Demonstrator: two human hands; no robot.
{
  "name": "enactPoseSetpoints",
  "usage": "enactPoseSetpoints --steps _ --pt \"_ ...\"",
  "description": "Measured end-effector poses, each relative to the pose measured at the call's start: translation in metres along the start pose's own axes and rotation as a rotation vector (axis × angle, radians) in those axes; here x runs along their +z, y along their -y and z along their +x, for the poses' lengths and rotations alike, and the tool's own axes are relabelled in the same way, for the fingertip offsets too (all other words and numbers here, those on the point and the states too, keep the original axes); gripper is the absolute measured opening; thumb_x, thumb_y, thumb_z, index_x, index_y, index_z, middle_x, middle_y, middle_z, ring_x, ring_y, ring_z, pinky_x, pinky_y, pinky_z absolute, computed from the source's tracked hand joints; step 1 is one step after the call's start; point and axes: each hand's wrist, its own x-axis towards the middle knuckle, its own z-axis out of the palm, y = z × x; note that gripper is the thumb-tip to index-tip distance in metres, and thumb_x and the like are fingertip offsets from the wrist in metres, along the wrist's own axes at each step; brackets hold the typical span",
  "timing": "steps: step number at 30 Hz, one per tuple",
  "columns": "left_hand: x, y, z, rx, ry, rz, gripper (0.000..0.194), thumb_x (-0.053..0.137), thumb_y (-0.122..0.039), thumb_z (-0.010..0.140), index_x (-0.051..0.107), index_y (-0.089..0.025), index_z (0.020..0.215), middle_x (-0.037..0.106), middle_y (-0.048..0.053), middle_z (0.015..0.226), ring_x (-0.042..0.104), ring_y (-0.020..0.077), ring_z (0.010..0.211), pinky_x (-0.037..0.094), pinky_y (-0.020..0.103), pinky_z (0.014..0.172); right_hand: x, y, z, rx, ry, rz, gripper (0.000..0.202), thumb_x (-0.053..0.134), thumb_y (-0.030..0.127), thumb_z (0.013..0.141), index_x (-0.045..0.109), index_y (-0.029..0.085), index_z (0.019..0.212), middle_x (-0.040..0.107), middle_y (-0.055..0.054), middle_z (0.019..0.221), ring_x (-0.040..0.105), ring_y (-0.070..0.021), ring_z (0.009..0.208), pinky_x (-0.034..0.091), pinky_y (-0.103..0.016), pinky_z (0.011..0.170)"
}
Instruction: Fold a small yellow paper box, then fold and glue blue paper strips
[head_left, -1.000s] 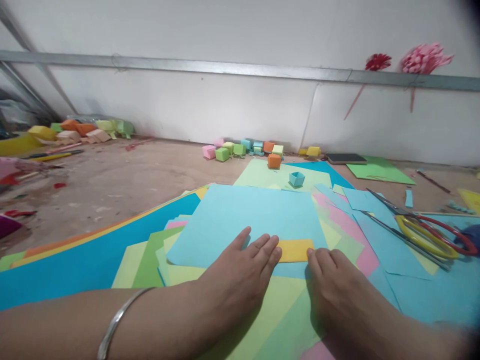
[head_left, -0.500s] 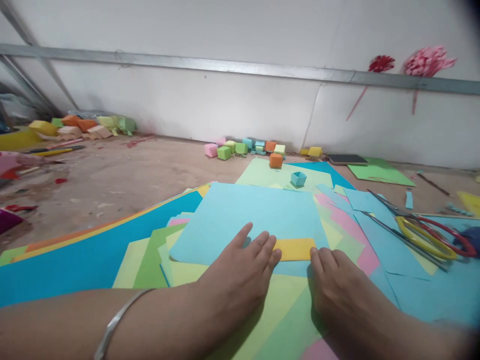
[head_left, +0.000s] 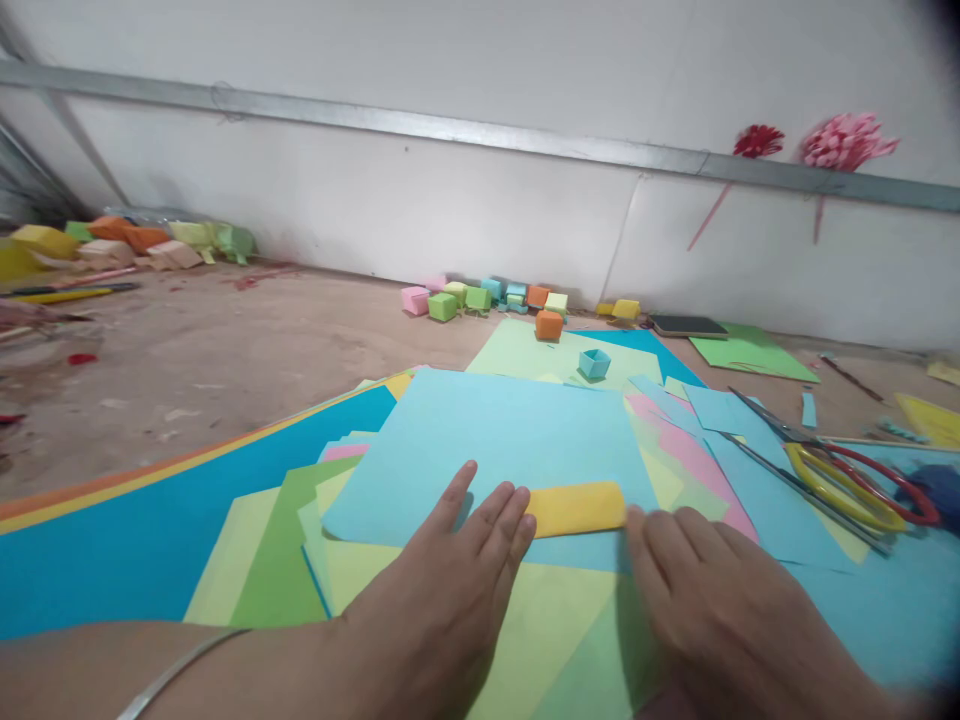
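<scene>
A folded strip of yellow paper (head_left: 576, 508) lies on a light blue sheet (head_left: 517, 420), its right end tilted slightly upward. My left hand (head_left: 457, 570) rests flat with fingers stretched out, their tips over the strip's left end. At the other end, my right hand (head_left: 705, 580) is curled closed, with thumb and forefinger against the strip's right edge; the exact grip is partly hidden. Beyond the sheet sit a small open blue paper box (head_left: 594, 364) and an orange paper cube (head_left: 549, 325).
Scissors with yellow and red handles (head_left: 847, 485) lie at right beside tweezers (head_left: 810, 495). Several paper cubes (head_left: 442, 306) line the wall. A dark flat device (head_left: 686, 327) rests near a green sheet (head_left: 750, 352). More coloured sheets (head_left: 247, 480) spread out at left.
The yellow strip has turned a little, its right end now higher than its left. Both hands have shifted slightly apart, the right one lower. The camera view has tilted a little.
</scene>
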Motion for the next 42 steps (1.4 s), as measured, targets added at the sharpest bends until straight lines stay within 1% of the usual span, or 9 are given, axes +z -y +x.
enactPoseSetpoints --steps 3,6,13,17,21,26,31,36,42 --pt "-0.002 0.000 0.003 -0.008 0.001 0.000 0.044 0.043 -0.024 0.089 0.062 -0.015 0.127 0.058 0.015 0.135 0.052 0.0313 0.126 0.023 0.057 0.110 0.012 0.003 0.008 -0.223 -0.083 0.217 0.038 0.051 0.018 0.086 0.061 0.003 0.118 0.062 -0.023 0.124 0.056 -0.0307 0.114 0.049 -0.042 0.091" --pt "-0.004 0.001 0.003 -0.011 -0.024 0.007 0.042 0.042 -0.025 0.089 0.065 -0.015 0.124 0.061 0.014 0.132 0.052 0.0305 0.124 0.024 0.055 0.109 0.028 0.005 0.006 -0.283 0.012 0.352 0.057 0.053 0.032 0.092 0.046 -0.005 0.135 0.047 -0.028 0.142 0.040 -0.0337 0.134 0.042 -0.044 0.105" --pt "-0.012 0.005 -0.008 -0.011 -0.055 0.053 0.039 0.045 -0.021 0.085 0.071 -0.015 0.113 0.068 0.012 0.121 0.056 0.0283 0.117 0.031 0.050 0.105 0.034 0.008 -0.002 -0.228 -0.042 0.350 0.053 0.057 0.027 0.089 0.053 -0.008 0.129 0.049 -0.032 0.137 0.043 -0.0373 0.133 0.045 -0.046 0.105" --pt "-0.022 0.009 0.003 0.011 0.052 0.016 0.027 0.056 -0.018 0.082 0.073 -0.014 0.102 0.069 0.015 0.114 0.057 0.0304 0.111 0.039 0.049 0.097 0.025 0.008 0.004 -0.189 -0.051 0.350 0.044 0.053 0.020 0.087 0.060 -0.005 0.123 0.055 -0.027 0.133 0.050 -0.0339 0.127 0.048 -0.042 0.103" --pt "-0.024 0.020 0.028 -0.216 0.250 -0.178 0.014 0.053 -0.009 0.085 0.065 -0.015 0.081 0.066 0.008 0.082 0.059 0.0237 0.076 0.047 0.038 0.069 0.027 0.007 0.004 -0.219 -0.058 0.385 0.049 0.054 0.018 0.084 0.057 -0.005 0.127 0.054 -0.028 0.135 0.050 -0.0335 0.128 0.049 -0.045 0.102" --pt "-0.010 0.031 0.041 -0.364 0.112 -0.539 0.019 0.065 -0.034 0.084 0.061 -0.017 0.093 0.058 0.007 0.097 0.050 0.0248 0.092 0.043 0.036 0.077 0.035 0.006 0.004 -0.280 -0.063 0.476 0.057 0.055 0.013 0.084 0.044 -0.005 0.137 0.047 -0.028 0.141 0.040 -0.0340 0.135 0.047 -0.045 0.104" --pt "-0.006 0.027 0.038 -0.483 0.093 -0.815 0.009 0.060 -0.019 0.076 0.051 -0.019 0.080 0.053 0.001 0.083 0.046 0.0186 0.078 0.037 0.031 0.069 0.042 -0.015 0.019 0.034 -0.233 0.552 0.042 0.055 0.018 0.089 0.052 0.006 0.130 0.052 -0.025 0.135 0.047 -0.0331 0.128 0.050 -0.051 0.098" --pt "-0.009 0.022 0.041 -0.620 0.137 -1.023 0.015 0.052 -0.015 0.067 0.045 -0.021 0.078 0.047 -0.004 0.069 0.040 0.0148 0.063 0.030 0.028 0.058 0.037 -0.036 0.030 0.464 0.074 0.919 0.057 0.078 0.029 0.073 0.057 0.015 0.123 0.063 -0.013 0.109 0.061 -0.0255 0.094 0.055 -0.040 0.078" --pt "-0.009 0.016 0.041 -0.649 0.120 -1.014 0.024 0.049 -0.015 0.068 0.057 -0.020 0.091 0.052 0.001 0.075 0.045 0.0189 0.070 0.036 0.032 0.063 0.036 -0.032 0.032 0.606 0.188 1.120 0.056 0.078 0.020 0.068 0.059 0.015 0.120 0.061 -0.008 0.104 0.054 -0.0194 0.085 0.047 -0.034 0.076"
